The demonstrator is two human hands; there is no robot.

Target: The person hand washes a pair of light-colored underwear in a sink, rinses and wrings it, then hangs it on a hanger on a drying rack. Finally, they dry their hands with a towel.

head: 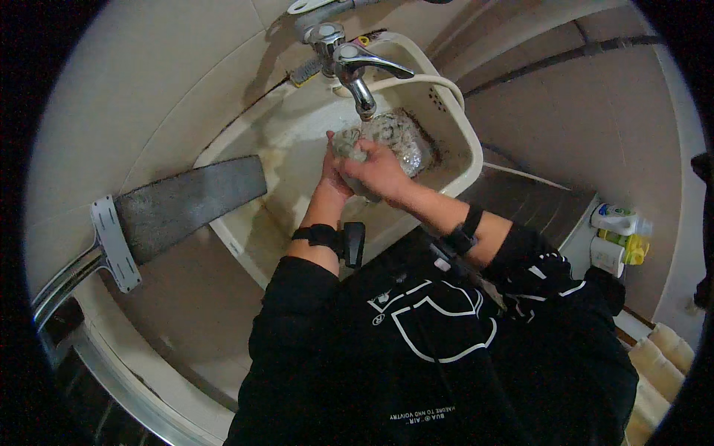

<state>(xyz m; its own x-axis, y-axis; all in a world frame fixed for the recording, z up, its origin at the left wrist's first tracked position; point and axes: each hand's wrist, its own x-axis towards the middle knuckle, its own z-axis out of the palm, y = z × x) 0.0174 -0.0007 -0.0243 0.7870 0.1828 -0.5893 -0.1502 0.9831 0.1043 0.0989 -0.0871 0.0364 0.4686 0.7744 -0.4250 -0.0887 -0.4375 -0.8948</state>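
Note:
Both my hands are inside the white sink, just below the chrome tap. A crumpled, pale grey-green wet thing, maybe a cloth, lies between them; its kind is hard to tell. My left hand holds it from the left and below. My right hand presses on it from the right, with fingers curled over it. Splashing water covers the basin's floor behind my right hand. The fingers partly hide the held thing.
A flat mop head with a grey pad rests over the sink's left rim. A brush lies behind the tap's left side. A pale hose crosses the basin's back right. Plastic bottles stand at the right, near rolled cream-coloured material.

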